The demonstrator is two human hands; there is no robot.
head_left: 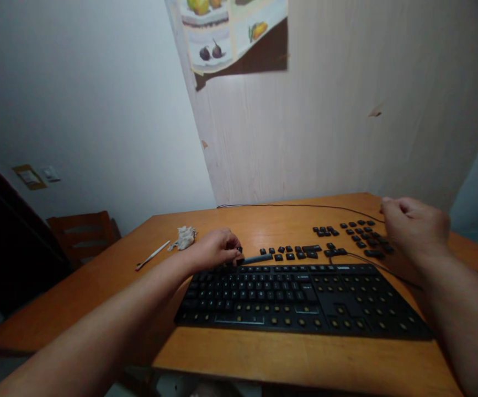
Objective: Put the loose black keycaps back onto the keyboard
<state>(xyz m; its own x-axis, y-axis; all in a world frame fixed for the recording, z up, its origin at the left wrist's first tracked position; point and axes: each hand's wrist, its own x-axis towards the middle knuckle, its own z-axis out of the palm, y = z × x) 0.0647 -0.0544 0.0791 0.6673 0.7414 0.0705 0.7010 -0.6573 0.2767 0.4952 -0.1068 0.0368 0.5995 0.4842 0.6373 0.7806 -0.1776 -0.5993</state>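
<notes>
A black keyboard (301, 298) lies on the wooden table (264, 358), with many keycaps off along its lower rows and right side. Loose black keycaps (301, 252) lie in rows behind it. My left hand (216, 248) rests at the keyboard's far left corner, fingers pinched on a small black keycap. Beside it lies the long space bar (258, 258). My right hand (413, 226) hovers over the loose keycaps (363, 231) at the right, fingers curled closed; what it holds, if anything, is hidden.
The keyboard's thin cable (288, 205) runs along the table's back edge by the wall. A crumpled tissue (184, 237) and a thin white stick (153, 255) lie at the left. A wooden chair (82, 231) stands beyond the table's left side.
</notes>
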